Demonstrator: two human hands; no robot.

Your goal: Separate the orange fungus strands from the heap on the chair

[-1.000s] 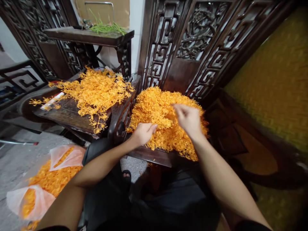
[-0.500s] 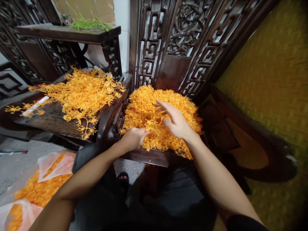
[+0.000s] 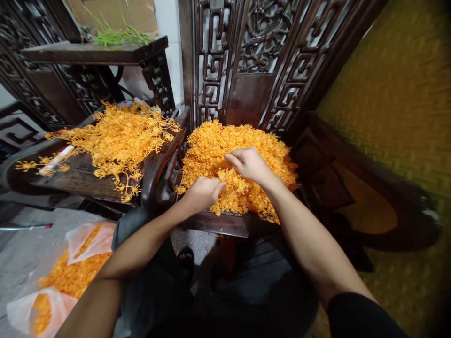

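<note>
A large heap of orange plastic flower pieces (image 3: 204,145) covers the seat of a dark carved wooden chair (image 3: 229,225). At the heap's near side, my left hand (image 3: 202,193) is closed in a pinch on an orange plastic flower sprig (image 3: 233,182), whose frilly head points right. My right hand (image 3: 249,163) hovers just above and to the right of that sprig, thumb and fingers pressed together. Whatever its fingertips hold, if anything, is too small to make out.
Branched orange plastic stems (image 3: 123,136) lie piled on a wooden seat to the left. A plastic bag (image 3: 58,307) of orange pieces sits on the floor. Green stems (image 3: 121,36) rest on a small table (image 3: 84,54). A woven yellow surface (image 3: 394,103) stands at right.
My right hand's spread fingers have come together in a pinch. My left hand keeps its pinch near the same spot. The view has shifted slightly.
</note>
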